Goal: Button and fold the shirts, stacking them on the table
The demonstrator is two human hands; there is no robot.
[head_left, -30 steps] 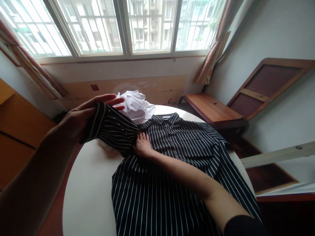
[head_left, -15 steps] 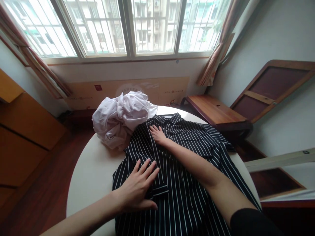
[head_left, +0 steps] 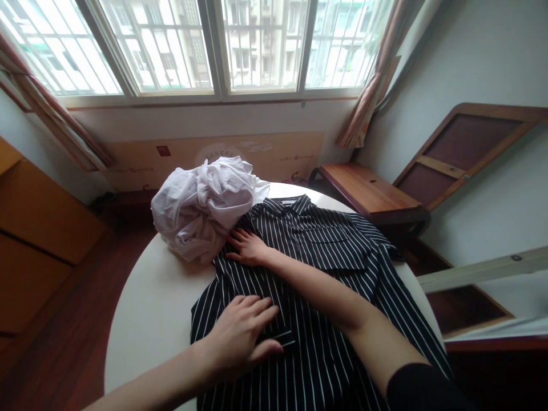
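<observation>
A black shirt with white stripes (head_left: pixel 317 319) lies spread over the table, its collar pointing at the window. One sleeve is folded in across the front, with its cuff beside my left hand (head_left: pixel 242 331). That hand is over the sleeve, fingers apart and slightly bent, gripping nothing. My right hand (head_left: pixel 248 248) lies flat with spread fingers on the shirt's left shoulder area, its fingertips close to the crumpled white cloth (head_left: pixel 201 205). My right forearm crosses the shirt and covers part of its front.
The round white table (head_left: pixel 141 319) carries both the shirt and the white cloth. A wooden bench or chair (head_left: pixel 368 185) stands at the right, with a framed panel (head_left: pixel 471 145) leaning near the wall. Behind are a cardboard sheet (head_left: pixel 265 157) and a barred window; orange cabinets (head_left: pixel 43 228) are on the left.
My right hand has moved left across the shirt, from near the collar to the shoulder edge. My left hand stays over the sleeve, its fingers a little more bent. The view shifted slightly.
</observation>
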